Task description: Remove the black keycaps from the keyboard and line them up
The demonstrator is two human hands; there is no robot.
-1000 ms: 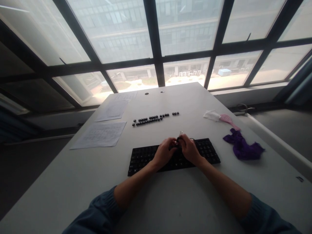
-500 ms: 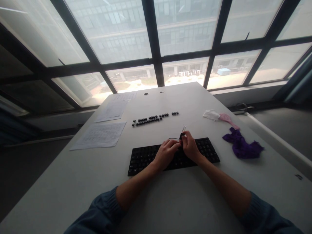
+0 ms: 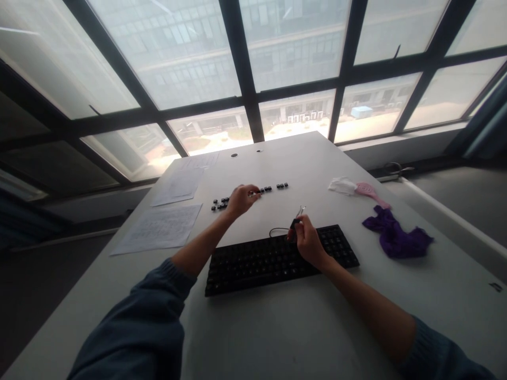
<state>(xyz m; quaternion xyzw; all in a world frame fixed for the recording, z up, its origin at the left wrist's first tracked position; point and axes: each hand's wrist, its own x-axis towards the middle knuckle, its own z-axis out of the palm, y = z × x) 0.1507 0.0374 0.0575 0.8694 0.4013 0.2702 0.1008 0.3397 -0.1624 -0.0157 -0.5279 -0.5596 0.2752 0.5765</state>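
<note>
A black keyboard [image 3: 273, 258] lies across the white table [image 3: 277, 327] in front of me. My right hand [image 3: 307, 243] rests over its upper middle, fingers closed on a small keycap puller [image 3: 298, 217] with metal prongs sticking up. Far across the table my left hand [image 3: 242, 198] reaches to a row of loose black keycaps [image 3: 273, 187], its fingers curled at the row; what they pinch is too small to see. A thin dark cable loop [image 3: 277, 230] lies just behind the keyboard.
Printed paper sheets [image 3: 158, 228] lie at the left of the table. A purple cloth [image 3: 396, 237], a pink brush [image 3: 370, 192] and a white crumpled piece [image 3: 343, 184] sit at the right. Large windows run behind the table's far edge.
My left hand left the keyboard, where it met my right hand, and stretched forward to the row of loose keycaps. My right hand stayed over the keyboard with the puller.
</note>
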